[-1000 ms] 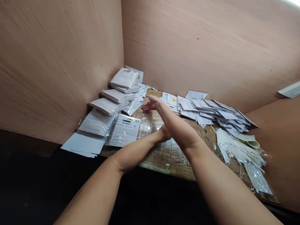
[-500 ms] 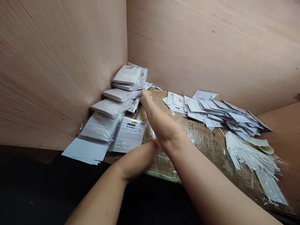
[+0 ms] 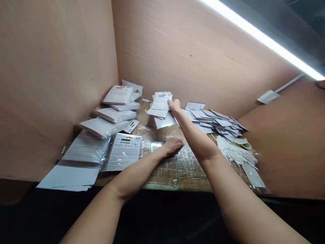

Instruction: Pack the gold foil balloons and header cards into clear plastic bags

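Observation:
My right hand (image 3: 174, 105) is closed on the right edge of several white printed cards (image 3: 161, 103), fanned a little over one another. They are above the back of the table, and a pale card or sleeve (image 3: 165, 121) shows just below them. Closer to me, my left hand (image 3: 174, 146) is curled low over the tabletop. What its fingers hold, if anything, is hidden. Beside its wrist is a small bright rectangle (image 3: 156, 146), too unclear to name.
Stacked card packs in clear plastic (image 3: 106, 126) lean along the left wall, with a single pack (image 3: 124, 152) beside them. On the right are overlapping cards (image 3: 215, 119) and a bundle of thin white strips (image 3: 237, 150). Plywood walls enclose the table; a tube light (image 3: 264, 37) hangs above.
My right hand has come away from the left stacks toward the back middle, now with cards in it. My left hand has emerged from behind the right forearm. The view has tilted up.

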{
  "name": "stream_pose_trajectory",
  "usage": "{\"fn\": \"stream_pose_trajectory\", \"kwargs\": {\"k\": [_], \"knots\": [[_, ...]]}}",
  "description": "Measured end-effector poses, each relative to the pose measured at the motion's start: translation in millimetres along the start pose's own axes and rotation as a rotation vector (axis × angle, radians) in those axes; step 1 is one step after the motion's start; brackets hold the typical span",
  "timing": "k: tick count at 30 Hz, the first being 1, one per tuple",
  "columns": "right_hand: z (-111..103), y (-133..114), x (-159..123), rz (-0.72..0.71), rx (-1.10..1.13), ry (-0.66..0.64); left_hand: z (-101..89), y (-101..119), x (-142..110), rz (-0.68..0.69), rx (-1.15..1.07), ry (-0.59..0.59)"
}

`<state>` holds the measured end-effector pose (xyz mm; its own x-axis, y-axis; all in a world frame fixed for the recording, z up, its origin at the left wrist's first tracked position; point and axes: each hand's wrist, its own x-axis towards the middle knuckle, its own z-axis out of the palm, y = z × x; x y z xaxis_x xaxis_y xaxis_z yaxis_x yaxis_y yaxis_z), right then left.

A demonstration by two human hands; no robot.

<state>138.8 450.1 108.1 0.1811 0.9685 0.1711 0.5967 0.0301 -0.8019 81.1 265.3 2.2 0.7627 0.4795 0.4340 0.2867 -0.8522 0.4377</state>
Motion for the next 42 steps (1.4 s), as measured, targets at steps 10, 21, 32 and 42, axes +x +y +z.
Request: {"fn": "stream_pose_trajectory", "kwargs": {"k": [10,21,32,42], "knots": [[-146,111,-120,-0.149,0.6,0.097,-12.8,-21,20,-0.779,-1.239,0.954],[-116,135,-141,-0.176,0.527,0.2,-20.2,-29,25,-0.728,-1.801,0.642],[-124,146,-142,-0.019,0.552,0.096,6.5,-15,21,-0.683,-1.47,0.528],[-155,166,-134,0.282,1.023,-0.014,11.5,-14,20,-0.656,-1.256,0.606]]}}
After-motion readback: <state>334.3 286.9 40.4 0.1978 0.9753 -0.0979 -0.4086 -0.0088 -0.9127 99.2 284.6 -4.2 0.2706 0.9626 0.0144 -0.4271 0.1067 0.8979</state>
